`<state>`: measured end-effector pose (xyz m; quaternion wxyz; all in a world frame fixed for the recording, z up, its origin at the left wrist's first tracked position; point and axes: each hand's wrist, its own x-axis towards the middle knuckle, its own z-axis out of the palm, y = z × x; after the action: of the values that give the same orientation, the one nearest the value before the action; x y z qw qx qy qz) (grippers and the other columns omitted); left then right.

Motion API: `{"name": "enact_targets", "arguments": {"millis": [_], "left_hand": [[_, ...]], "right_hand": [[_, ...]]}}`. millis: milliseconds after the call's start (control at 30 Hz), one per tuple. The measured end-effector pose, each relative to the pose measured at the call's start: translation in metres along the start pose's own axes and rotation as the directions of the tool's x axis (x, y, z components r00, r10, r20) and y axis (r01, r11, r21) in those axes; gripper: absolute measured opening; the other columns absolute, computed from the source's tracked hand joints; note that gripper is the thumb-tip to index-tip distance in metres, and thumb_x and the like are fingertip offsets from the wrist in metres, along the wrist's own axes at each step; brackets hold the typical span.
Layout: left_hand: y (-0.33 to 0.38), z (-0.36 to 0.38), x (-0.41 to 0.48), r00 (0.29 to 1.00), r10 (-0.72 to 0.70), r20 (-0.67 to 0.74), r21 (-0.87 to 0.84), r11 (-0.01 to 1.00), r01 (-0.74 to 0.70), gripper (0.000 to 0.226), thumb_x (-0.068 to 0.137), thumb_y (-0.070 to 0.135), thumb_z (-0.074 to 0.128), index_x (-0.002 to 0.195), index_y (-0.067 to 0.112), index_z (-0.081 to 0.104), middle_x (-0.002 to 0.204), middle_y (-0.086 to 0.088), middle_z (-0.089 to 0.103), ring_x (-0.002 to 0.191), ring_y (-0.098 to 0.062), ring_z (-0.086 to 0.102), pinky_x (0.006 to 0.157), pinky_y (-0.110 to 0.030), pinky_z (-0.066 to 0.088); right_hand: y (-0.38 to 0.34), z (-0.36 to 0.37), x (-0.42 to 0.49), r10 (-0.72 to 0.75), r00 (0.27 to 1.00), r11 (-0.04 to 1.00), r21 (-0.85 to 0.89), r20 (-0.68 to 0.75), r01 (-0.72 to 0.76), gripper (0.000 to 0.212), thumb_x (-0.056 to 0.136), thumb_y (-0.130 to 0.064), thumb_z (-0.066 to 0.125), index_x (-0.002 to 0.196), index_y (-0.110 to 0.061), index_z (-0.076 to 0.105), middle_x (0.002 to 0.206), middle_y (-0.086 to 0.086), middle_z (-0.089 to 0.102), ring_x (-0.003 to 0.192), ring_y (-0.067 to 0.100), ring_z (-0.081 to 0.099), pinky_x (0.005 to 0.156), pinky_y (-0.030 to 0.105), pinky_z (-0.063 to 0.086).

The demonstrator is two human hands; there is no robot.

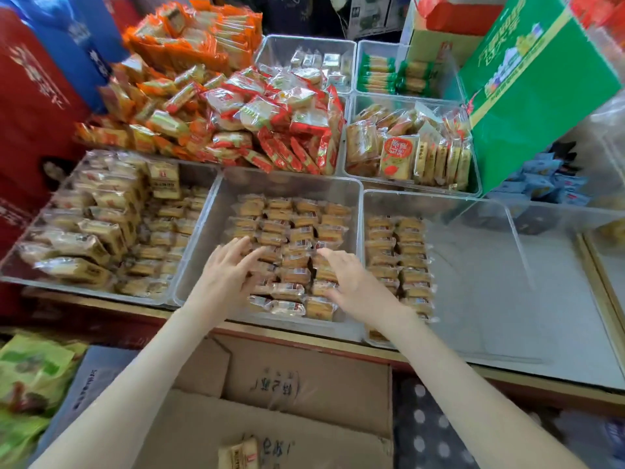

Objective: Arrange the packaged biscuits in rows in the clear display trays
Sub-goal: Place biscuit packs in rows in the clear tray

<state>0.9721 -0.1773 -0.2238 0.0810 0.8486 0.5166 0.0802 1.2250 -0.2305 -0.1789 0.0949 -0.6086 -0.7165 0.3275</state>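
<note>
Left grip (230, 275) fingertips (248, 244) blurry on biscuits (299, 235)

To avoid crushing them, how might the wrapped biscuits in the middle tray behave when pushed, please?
Likely light and slippery: the wrapped biscuits have glossy film. Packed in tight rows in the middle tray, a loose one may tip over.

Room in right tray (490, 292) (biscuit rows (399, 258) fill left side); green box (541, 96) seemingly overhangs rear.

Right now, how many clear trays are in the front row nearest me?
3: left tray, heaped with packets; middle tray, packed in rows; right tray, mostly bare with two columns. Another may lie beyond the right edge.
</note>
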Motion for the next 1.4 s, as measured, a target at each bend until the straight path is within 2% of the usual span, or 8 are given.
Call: {"name": "enact_targets", "arguments": {"millis": [167,433,800,933,1067,1167,1300,1400], "left_hand": [[-0.057,-0.008,0.014,0.997,0.002,0.076,0.095,0.995,-0.009,0.061,0.092,0.032,0.066,0.147,0.015,0.044,0.153,-0.023,0.035,0.144,-0.040,0.029,0.116,-0.055,0.023],[-0.051,0.014,0.036,0.986,0.143,0.087,0.079,0.986,-0.150,0.067,0.097,0.044,0.051,0.154,0.017,0.027,0.162,-0.016,0.015,0.151,-0.033,0.008,0.115,-0.055,-0.008],[-0.028,0.031,0.050,0.929,0.340,0.148,0.012,0.938,-0.345,0.072,0.087,0.043,0.068,0.147,0.014,0.041,0.153,-0.020,0.036,0.144,-0.038,0.029,0.112,-0.064,0.009],[-0.027,0.036,0.050,0.898,0.344,0.275,-0.036,0.937,-0.348,0.084,0.093,0.059,0.049,0.157,0.021,0.010,0.163,-0.014,0.002,0.151,-0.030,-0.002,0.115,-0.058,-0.012],[-0.028,0.039,0.049,0.808,0.374,0.456,-0.002,0.908,-0.418,0.102,0.079,0.081,0.029,0.150,0.030,-0.023,0.158,-0.007,-0.027,0.147,-0.026,-0.026,0.113,-0.056,-0.022],[-0.024,0.042,0.049,0.784,0.400,0.474,-0.004,0.892,-0.453,0.103,0.082,0.080,0.037,0.153,0.031,-0.019,0.155,-0.005,-0.032,0.141,-0.023,-0.033,0.113,-0.056,-0.022],[-0.022,0.041,0.051,0.790,0.392,0.472,-0.014,0.899,-0.438,0.101,0.084,0.078,0.041,0.155,0.031,-0.012,0.160,-0.007,-0.026,0.144,-0.025,-0.030,0.114,-0.056,-0.022],[-0.025,0.033,0.049,0.848,0.405,0.341,-0.101,0.913,-0.396,0.085,0.091,0.064,0.047,0.157,0.027,0.009,0.164,-0.009,-0.012,0.150,-0.027,-0.015,0.115,-0.055,-0.018]], "right_hand": [[-0.016,0.021,0.054,0.150,0.989,0.903,-0.407,0.000,-0.137,0.034,0.091,0.002,0.051,0.123,-0.009,0.049,0.125,0.010,0.055,0.115,0.026,0.050,0.097,0.034,0.044],[-0.017,0.032,0.069,0.238,0.966,0.791,-0.556,-0.104,-0.254,0.035,0.091,0.004,0.050,0.123,-0.009,0.047,0.119,0.009,0.059,0.108,0.025,0.055,0.087,0.031,0.045],[-0.014,0.038,0.066,0.123,0.986,0.818,-0.552,-0.111,-0.164,0.027,0.090,0.003,0.050,0.113,-0.012,0.054,0.110,0.005,0.062,0.100,0.021,0.056,0.084,0.026,0.041],[-0.014,0.037,0.065,0.052,0.990,0.869,-0.483,-0.129,-0.108,0.028,0.092,-0.019,0.062,0.119,-0.012,0.055,0.114,0.003,0.061,0.103,0.020,0.055,0.089,0.027,0.043],[-0.015,0.037,0.055,0.129,0.990,0.834,-0.546,0.062,-0.074,0.050,0.085,-0.046,0.066,0.121,-0.014,0.052,0.118,0.000,0.057,0.110,0.019,0.051,0.094,0.030,0.041],[-0.013,0.046,0.051,0.216,0.963,0.755,-0.653,0.160,-0.060,0.066,0.082,-0.049,0.069,0.133,-0.014,0.045,0.127,0.002,0.055,0.119,0.021,0.051,0.098,0.034,0.039],[-0.014,0.052,0.055,0.248,0.952,0.758,-0.648,0.182,-0.074,0.053,0.088,-0.029,0.065,0.132,-0.013,0.042,0.130,0.005,0.055,0.121,0.023,0.052,0.097,0.035,0.040],[-0.016,0.049,0.054,0.252,0.952,0.781,-0.617,0.176,-0.093,0.048,0.085,-0.025,0.065,0.127,-0.013,0.045,0.125,0.005,0.056,0.116,0.024,0.053,0.095,0.036,0.043]]}}
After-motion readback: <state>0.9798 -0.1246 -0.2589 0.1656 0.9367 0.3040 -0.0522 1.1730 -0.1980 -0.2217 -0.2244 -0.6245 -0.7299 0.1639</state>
